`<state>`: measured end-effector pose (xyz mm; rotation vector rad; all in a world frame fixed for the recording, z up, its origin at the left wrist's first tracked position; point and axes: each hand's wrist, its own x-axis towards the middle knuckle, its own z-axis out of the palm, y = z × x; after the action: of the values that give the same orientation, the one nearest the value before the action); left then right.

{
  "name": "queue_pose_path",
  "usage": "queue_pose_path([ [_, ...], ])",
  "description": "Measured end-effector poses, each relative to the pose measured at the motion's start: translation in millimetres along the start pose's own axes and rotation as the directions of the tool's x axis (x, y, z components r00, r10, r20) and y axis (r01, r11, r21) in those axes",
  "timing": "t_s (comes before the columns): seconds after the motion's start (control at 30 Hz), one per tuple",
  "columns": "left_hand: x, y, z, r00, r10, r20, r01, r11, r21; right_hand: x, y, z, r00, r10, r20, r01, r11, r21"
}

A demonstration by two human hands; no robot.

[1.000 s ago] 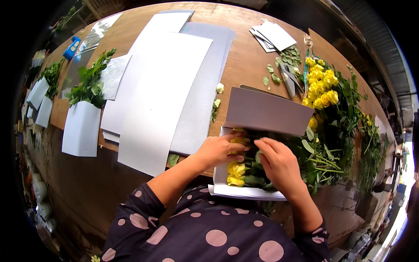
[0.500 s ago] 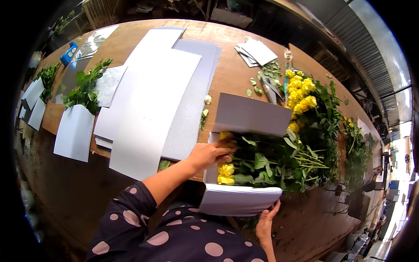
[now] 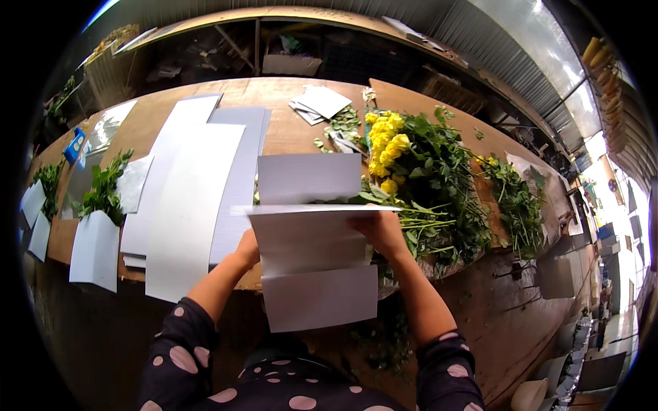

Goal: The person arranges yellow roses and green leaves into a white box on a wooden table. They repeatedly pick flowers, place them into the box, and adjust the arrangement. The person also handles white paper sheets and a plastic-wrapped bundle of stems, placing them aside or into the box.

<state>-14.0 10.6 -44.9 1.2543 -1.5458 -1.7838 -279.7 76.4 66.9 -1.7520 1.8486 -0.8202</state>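
Observation:
A folded white cardboard sheet [image 3: 312,240] stands before me, its middle panel raised and its lower flap [image 3: 321,301] hanging toward me. Behind it another upright panel [image 3: 308,178] shows, with green leaves between the two. My right hand [image 3: 379,229] is closed on the sheet's upper right part. At its left edge is my left hand [image 3: 248,248], whose fingers go out of sight behind the cardboard. The yellow flower heads inside the fold are hidden. Cut green stems [image 3: 428,222] stick out past the right side.
Large white sheets [image 3: 195,198] are stacked on the wooden table [image 3: 288,92] to the left, beside a wrapped leafy bunch [image 3: 96,246]. More yellow roses [image 3: 388,144] lie at the right with foliage. Small white cards [image 3: 322,103] lie farther back. A blue object [image 3: 74,145] stands far left.
The near cardboard panel has swung up over the bunch and hides the yellow flower heads. My left hand has left the flowers for the sheet's left edge; my right hand has moved higher.

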Motion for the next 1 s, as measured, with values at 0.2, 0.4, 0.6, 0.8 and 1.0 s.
queue_pose_path([
  [0.2, -8.1, -37.5, -29.3, 0.930, 0.367, -0.016, -0.341, 0.878, 0.337, 45.0, 9.7, 41.9, 0.981, 0.180, 0.072, -0.144, 0.926, -0.350],
  [0.4, -54.9, 39.4, -0.9, 0.797, 0.468, -0.381, -0.339, 0.869, 0.360, 42.5, 22.6, 30.7, 0.929, 0.358, 0.096, -0.268, 0.829, -0.491],
  [0.6, -69.2, 70.8, 49.5, 0.842, 0.125, 0.525, -0.536, 0.311, 0.785, 52.7, 17.9, 34.6, 0.926, 0.318, 0.202, -0.224, 0.896, -0.383],
  [0.8, -64.1, 68.1, 45.1, 0.880, 0.017, 0.475, -0.453, 0.330, 0.828, 131.7, 13.2, -42.9, 0.726, 0.419, 0.545, -0.275, 0.904, -0.329],
  [1.0, -55.5, 81.1, 48.4, 0.856, -0.001, 0.517, -0.473, 0.402, 0.784, 271.3, 150.4, -94.7, 0.926, -0.126, -0.355, -0.178, 0.683, -0.708],
])
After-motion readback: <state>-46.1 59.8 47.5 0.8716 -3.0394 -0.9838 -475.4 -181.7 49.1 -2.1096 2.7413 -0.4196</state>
